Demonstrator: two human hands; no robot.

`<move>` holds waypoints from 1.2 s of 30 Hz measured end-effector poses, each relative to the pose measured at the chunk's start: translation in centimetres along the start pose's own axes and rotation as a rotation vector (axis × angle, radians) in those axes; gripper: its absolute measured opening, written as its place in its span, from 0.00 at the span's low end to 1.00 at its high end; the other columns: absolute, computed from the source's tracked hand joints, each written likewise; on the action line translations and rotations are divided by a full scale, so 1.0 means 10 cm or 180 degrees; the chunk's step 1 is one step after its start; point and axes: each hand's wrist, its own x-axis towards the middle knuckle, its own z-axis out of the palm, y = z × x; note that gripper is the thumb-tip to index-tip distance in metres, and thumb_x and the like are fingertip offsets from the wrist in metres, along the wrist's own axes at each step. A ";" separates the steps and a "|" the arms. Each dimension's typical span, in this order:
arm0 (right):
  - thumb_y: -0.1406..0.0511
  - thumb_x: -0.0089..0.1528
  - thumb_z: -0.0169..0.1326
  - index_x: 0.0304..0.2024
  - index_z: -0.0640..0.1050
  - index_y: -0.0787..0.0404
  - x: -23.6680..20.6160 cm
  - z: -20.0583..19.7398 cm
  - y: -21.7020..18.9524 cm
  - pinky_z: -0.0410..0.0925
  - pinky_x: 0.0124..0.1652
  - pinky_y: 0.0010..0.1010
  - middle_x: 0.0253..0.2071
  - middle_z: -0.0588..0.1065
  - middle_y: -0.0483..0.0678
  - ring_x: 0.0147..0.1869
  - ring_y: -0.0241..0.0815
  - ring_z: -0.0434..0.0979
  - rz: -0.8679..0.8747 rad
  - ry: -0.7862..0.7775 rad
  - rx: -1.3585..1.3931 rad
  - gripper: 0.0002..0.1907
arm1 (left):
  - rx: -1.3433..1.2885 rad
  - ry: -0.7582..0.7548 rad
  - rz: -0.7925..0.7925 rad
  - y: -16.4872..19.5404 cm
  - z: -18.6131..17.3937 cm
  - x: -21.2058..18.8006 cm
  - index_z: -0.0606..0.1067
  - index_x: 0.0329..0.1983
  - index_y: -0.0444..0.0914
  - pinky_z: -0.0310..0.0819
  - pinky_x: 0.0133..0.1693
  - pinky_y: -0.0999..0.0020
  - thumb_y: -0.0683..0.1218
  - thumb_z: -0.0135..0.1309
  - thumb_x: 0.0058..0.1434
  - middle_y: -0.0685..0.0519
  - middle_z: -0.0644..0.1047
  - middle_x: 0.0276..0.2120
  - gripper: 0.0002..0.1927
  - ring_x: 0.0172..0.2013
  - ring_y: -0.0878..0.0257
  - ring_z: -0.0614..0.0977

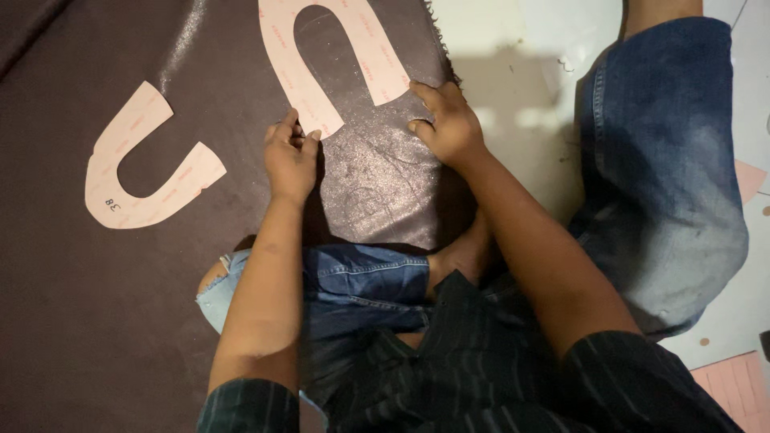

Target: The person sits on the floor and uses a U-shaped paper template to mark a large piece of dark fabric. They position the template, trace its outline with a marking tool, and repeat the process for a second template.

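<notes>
Dark brown leather-like sheet (96,337) covers most of the floor, its ragged right edge running down from the top beside a pale floor (513,144). Wide bare sheet lies open to the left and lower left; to the right the room is narrowed by a leg in blue jeans (666,160).

A pink U-shaped paper pattern (321,48) lies flat at the top, its open end toward the person and its right arm close to the sheet's edge. A second pink U-shaped pattern (140,172) lies well apart to the left, tilted, its open end toward the upper right.

Both forearms reach forward from the knees. The left hand (290,160) rests knuckles up with its fingertips curled onto the tip of the near pattern's left arm; whether it pinches anything I cannot tell. The right hand (445,120) is spread, fingers pressing flat on the end of that pattern's right arm and the sheet just beside it.

Pink paper pieces (734,385) lie on the pale floor at the lower right.
</notes>
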 end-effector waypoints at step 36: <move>0.61 0.60 0.63 0.66 0.73 0.52 0.06 0.09 -0.09 0.69 0.49 0.41 0.48 0.70 0.54 0.49 0.53 0.74 0.0628 -0.0695 -0.0266 0.31 | -0.0007 -0.0067 0.0104 -0.09 -0.10 -0.04 0.74 0.61 0.29 0.76 0.41 0.68 0.40 0.65 0.59 0.48 0.74 0.39 0.26 0.36 0.61 0.78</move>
